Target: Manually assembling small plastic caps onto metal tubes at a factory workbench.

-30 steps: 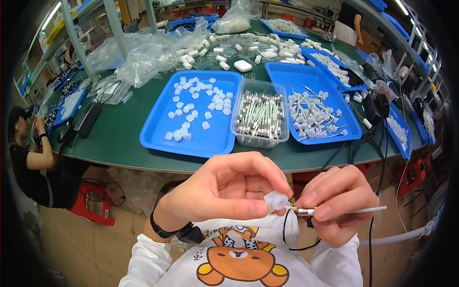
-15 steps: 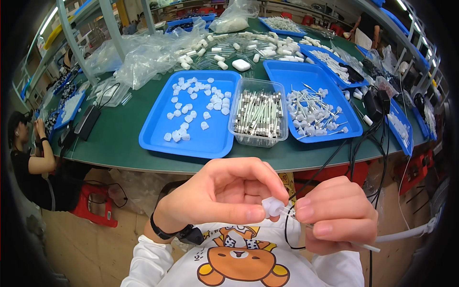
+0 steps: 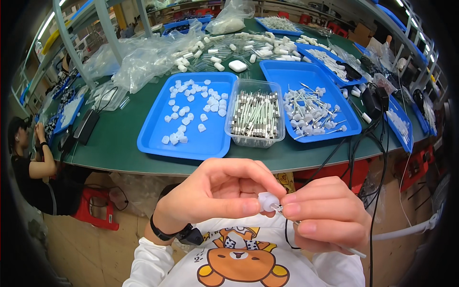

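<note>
Above my lap, my left hand pinches a small white, faceted plastic cap between thumb and index finger. My right hand is closed around a thin white rod assembly, whose tail sticks out below the palm. Fine clear prongs or wires at the rod's front end meet the cap's opening; how deep they sit cannot be made out. Beyond my hands, a blue tray holds loose white caps. A clear plastic box is full of rods with metal ends. Another blue tray holds capped rods.
White cylinders and clear tubes lie across the green table, near plastic bags. A white rounded case sits behind the box. Black cables hang at the right. At left sits another person by a red stool.
My right hand has shifted left, bringing the rod's front end up to the cap. My left hand and the cap have moved slightly left and up; the view has shifted a little.
</note>
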